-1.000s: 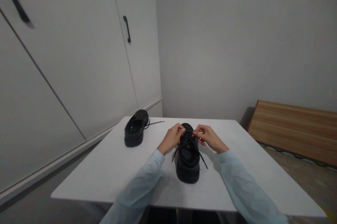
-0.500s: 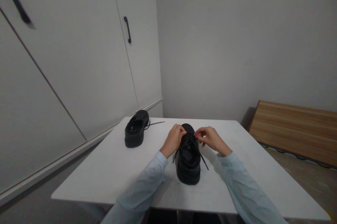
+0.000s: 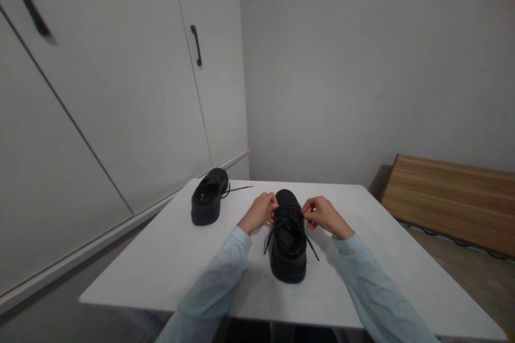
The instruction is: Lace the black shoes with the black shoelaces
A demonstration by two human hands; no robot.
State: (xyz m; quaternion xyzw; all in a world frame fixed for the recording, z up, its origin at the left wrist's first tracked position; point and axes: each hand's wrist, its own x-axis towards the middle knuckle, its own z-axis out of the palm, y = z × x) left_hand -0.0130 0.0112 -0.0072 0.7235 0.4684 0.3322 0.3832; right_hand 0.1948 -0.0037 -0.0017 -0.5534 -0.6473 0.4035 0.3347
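A home room: white wardrobe doors (image 3: 120, 90), wooden bed board (image 3: 450, 198).

A: Hidden or unclear items?
B: Fingertips of left hand (image 3: 259, 211) and right hand (image 3: 322, 214) too small to tell grip on laces (image 3: 290, 220). Knot state unreadable, black on black near shoe (image 3: 287, 246).
A: Cut off?
B: Both sleeves at bottom edge. Table (image 3: 169, 257) front right corner, wooden board (image 3: 450, 198) at right edge. Dark handle (image 3: 26, 2) top left blurred.

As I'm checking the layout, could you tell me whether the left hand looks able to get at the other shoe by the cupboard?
Probably yes: bare table lies between the left hand and the far shoe.
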